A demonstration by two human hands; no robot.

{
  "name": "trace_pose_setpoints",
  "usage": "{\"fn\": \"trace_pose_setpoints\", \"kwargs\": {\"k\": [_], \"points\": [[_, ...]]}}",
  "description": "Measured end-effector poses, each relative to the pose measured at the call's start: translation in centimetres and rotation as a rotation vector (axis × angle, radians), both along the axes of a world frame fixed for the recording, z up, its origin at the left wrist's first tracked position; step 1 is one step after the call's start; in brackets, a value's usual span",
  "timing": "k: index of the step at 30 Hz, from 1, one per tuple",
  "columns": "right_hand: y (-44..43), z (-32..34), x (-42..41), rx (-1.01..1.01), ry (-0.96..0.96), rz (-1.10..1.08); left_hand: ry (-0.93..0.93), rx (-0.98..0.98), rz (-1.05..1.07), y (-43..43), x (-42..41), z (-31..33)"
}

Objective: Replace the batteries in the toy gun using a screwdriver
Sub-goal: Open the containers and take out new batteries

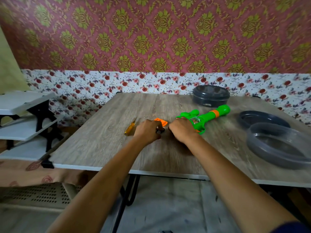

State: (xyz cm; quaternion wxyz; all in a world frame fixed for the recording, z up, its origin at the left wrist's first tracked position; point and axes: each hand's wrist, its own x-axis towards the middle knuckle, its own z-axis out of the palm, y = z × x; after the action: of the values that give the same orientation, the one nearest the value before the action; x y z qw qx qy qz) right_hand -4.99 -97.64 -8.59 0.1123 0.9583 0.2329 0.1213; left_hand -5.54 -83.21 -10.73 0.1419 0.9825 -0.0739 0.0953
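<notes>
the left hand [148, 131] is curled palm down on the wooden table [101, 145], its fingertips closed around small dark cylinders that look like batteries [159, 130], though blur makes them hard to read. the right hand [180, 130] rests clenched over the near end of the green toy gun [204, 117], gripping its handle end; the gun lies flat, its orange-ringed barrel pointing far and right. an orange cover piece [161, 122] lies on the table just beyond the left hand, between the two hands. a yellow-handled screwdriver [130, 127] lies untouched just left of the left hand. far right stands a dark round container [211, 96] with its lid on, contents hidden. near right, a dark lid [262, 118] and a translucent round tub [282, 145] overlap; nothing shows inside them.
</notes>
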Motion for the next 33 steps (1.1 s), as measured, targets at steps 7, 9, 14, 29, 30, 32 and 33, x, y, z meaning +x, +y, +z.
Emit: {"fn": "trace_pose_setpoints", "kwargs": {"k": [7,9,14,29,30,32,33], "points": [[0.0,0.5,-0.4,0.183,0.011,0.050,-0.067,-0.004,0.110,-1.0,0.1,-0.4],[-0.2,0.1,-0.4,0.371,0.032,0.037,-0.048,-0.002,0.133,-1.2,0.1,-0.3],[-1.5,0.1,-0.7,0.788,0.136,-0.020,-0.015,-0.031,0.141,-1.6,0.0,0.1],[-10.9,4.8,-3.4,0.904,0.025,-0.174,-0.102,-0.443,-0.070,-8.5,-1.2,6.3],[-12.9,5.5,-4.0,0.921,0.001,-0.205,-0.104,-0.442,-0.119,-10.7,-1.1,6.9],[-16.6,6.1,-5.0,0.941,-0.042,-0.269,-0.094,-0.427,-0.200,-14.7,-1.2,7.6],[-18.9,6.3,-5.7,0.936,-0.062,-0.309,-0.079,-0.423,-0.247,-17.2,-1.4,8.0]]}}
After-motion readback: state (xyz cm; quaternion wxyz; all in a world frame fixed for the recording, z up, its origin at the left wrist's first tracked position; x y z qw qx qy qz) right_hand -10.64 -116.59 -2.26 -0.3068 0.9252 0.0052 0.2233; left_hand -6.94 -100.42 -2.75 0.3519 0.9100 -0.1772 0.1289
